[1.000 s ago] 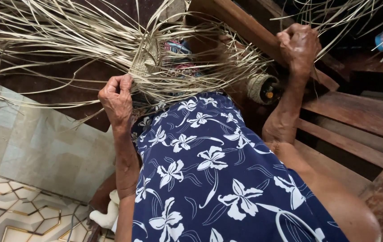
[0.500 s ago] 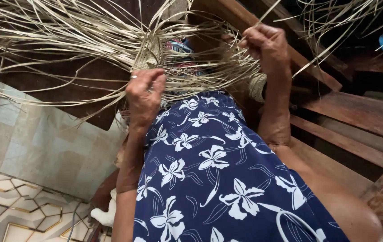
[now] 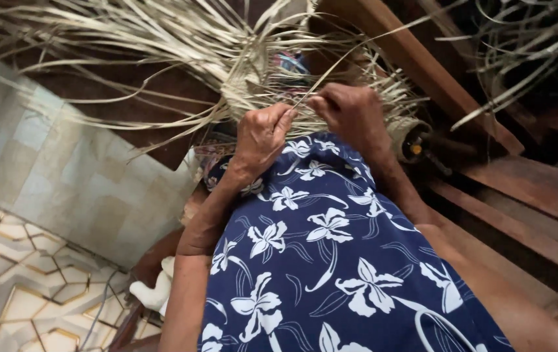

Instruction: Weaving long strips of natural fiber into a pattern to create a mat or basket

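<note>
Head view: left hand and right hand close together, both pinching one thin strip at the weave, which sits over the lap in a floral dress. Wooden bench at right.

Fingertips of both hands hidden among blurred pale straw strips
</note>
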